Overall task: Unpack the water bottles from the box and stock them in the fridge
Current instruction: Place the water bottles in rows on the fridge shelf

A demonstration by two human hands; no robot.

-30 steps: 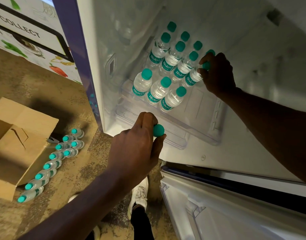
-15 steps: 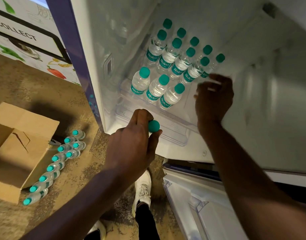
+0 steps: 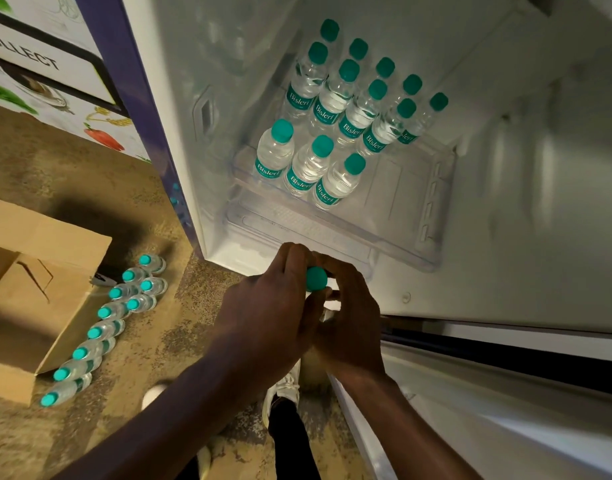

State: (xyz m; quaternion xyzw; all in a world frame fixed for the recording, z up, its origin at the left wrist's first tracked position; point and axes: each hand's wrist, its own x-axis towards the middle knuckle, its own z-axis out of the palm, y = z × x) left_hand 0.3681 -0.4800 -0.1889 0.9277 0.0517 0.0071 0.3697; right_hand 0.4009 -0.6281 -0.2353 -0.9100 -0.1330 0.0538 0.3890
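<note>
In front of the open fridge (image 3: 505, 168), my left hand (image 3: 273, 313) grips a water bottle whose teal cap (image 3: 316, 278) sticks up between both hands. My right hand (image 3: 353, 323) curls around the same bottle from the right; the bottle's body is hidden by the hands. Several Bisleri bottles (image 3: 335, 109) stand in rows on the clear shelf tray (image 3: 436, 209) inside the fridge, filling its left and back part. On the floor at the left, several more bottles (image 3: 117, 313) lie in a line beside the open cardboard box (image 3: 31, 292).
The right side of the tray is bare. A lower fridge drawer or door edge (image 3: 505, 393) juts out at the lower right. My white shoe (image 3: 284, 389) stands on the speckled floor (image 3: 90, 185). A printed panel with vegetables (image 3: 38, 81) is at the upper left.
My right hand has left the bottles at the back of the tray and come down to the bottle held by my left hand. That bottle stays just below the fridge opening.
</note>
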